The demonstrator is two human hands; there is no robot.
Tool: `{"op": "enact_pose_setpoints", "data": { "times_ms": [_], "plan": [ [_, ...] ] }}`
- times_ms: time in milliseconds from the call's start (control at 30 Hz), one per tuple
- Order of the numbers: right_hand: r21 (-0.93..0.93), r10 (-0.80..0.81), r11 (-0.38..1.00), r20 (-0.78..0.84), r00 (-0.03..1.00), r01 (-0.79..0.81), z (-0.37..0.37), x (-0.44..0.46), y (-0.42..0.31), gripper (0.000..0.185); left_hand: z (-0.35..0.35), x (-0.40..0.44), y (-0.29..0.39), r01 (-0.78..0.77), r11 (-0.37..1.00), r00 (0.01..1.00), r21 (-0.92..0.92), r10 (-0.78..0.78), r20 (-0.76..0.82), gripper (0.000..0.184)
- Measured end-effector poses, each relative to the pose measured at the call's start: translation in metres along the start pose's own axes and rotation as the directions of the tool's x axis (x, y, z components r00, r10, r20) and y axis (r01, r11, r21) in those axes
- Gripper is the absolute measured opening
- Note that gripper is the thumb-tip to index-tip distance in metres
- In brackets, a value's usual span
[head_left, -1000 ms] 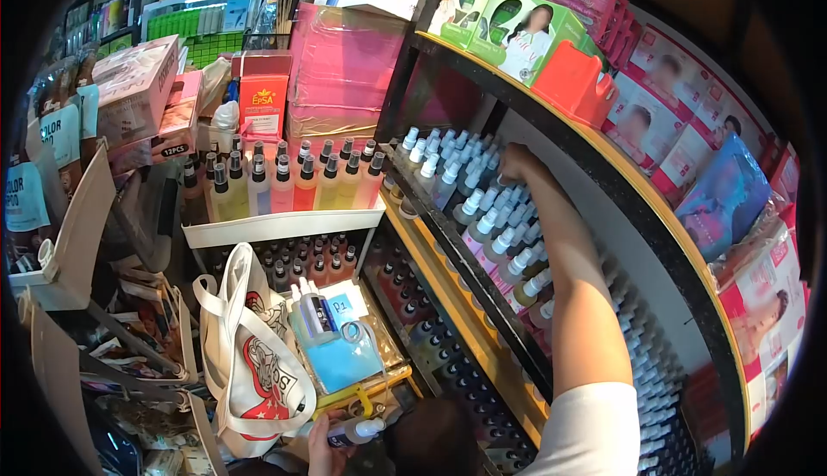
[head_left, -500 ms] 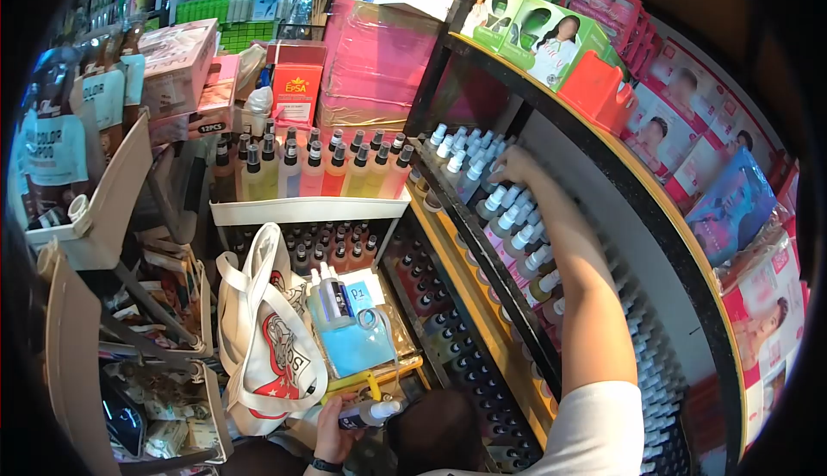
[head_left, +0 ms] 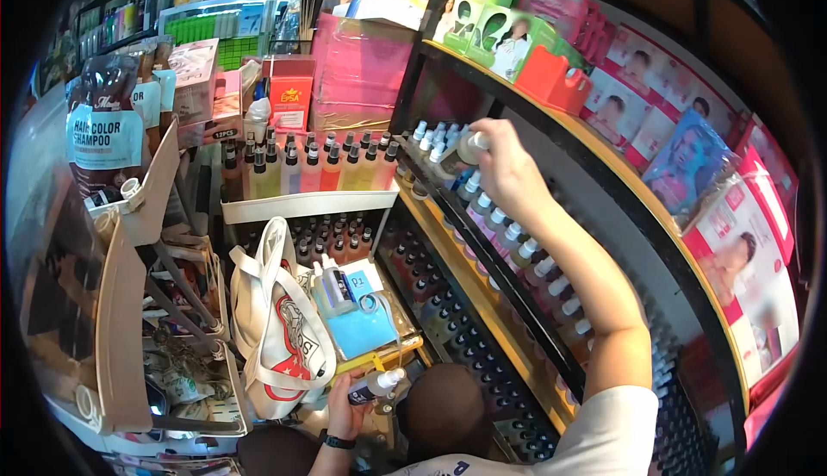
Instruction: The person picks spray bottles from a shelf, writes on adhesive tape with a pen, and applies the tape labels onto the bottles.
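My left hand [head_left: 343, 407], with a dark band at the wrist, is closed around a small clear bottle [head_left: 372, 387] with a dark label and a white top, low in the view. Up at the shelf, my right hand [head_left: 511, 170] grips a white-capped bottle [head_left: 457, 157], tilted on its side above the row. White-topped bottles [head_left: 510, 236] stand in lines along the shelf beneath my right forearm. The fingertips of my right hand are partly hidden behind the hand itself.
A black shelf edge [head_left: 491, 256] slopes down to the right. A white tote bag [head_left: 280, 329] hangs left of a blue packet [head_left: 357, 331] with bottles on it. Dark-topped spray bottles [head_left: 332, 170] line a cream rack. Boxes [head_left: 508, 41] fill the upper shelf.
My right hand has come up and back from among the shelf bottles with one bottle in it. The left hand still holds its bottle, and the view has shifted.
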State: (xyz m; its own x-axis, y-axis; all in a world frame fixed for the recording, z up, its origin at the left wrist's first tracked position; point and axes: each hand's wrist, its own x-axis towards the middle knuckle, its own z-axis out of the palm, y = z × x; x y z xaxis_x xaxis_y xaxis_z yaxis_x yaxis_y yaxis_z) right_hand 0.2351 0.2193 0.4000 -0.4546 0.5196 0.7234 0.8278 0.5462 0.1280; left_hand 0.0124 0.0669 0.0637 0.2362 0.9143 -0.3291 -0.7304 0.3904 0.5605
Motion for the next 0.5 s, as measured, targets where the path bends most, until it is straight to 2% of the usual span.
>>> {"op": "enact_pose_setpoints", "data": {
  "times_ms": [67,167,267,300,367,433,500],
  "plan": [
    [-0.013,-0.042,0.999,-0.152,0.988,0.040,-0.030,0.015,-0.031,0.025,0.001,-0.001,0.003,-0.001,1.000,1.000,-0.008,0.001,0.012,0.029],
    [0.139,0.139,0.985,-0.325,0.935,-0.098,-0.080,0.047,-0.048,0.030,0.000,-0.005,0.003,0.006,1.000,1.000,-0.031,-0.006,0.006,0.029],
    [0.095,0.161,0.987,-0.418,0.894,-0.133,-0.136,0.091,0.000,0.035,-0.001,-0.005,0.003,-0.051,0.995,0.998,-0.082,0.053,0.024,0.029],
    [0.110,0.266,0.964,-0.464,0.845,-0.244,-0.145,0.099,-0.014,0.027,-0.002,-0.006,0.004,-0.045,0.996,0.999,-0.080,0.047,0.024,0.029],
    [0.124,0.363,0.928,-0.510,0.780,-0.351,-0.152,0.107,-0.022,0.026,-0.003,-0.008,0.006,-0.052,0.995,0.998,-0.084,0.053,0.016,0.029],
    [-0.029,0.461,0.867,-0.330,0.823,-0.497,-0.157,0.115,0.002,0.026,-0.003,-0.010,0.007,-0.056,0.994,0.998,-0.090,0.059,0.024,0.030],
    [-0.204,0.567,0.782,-0.162,0.808,-0.589,-0.164,0.125,0.035,0.032,-0.002,-0.011,0.008,-0.051,0.994,0.998,-0.098,0.054,0.030,0.030]
  ]
}}
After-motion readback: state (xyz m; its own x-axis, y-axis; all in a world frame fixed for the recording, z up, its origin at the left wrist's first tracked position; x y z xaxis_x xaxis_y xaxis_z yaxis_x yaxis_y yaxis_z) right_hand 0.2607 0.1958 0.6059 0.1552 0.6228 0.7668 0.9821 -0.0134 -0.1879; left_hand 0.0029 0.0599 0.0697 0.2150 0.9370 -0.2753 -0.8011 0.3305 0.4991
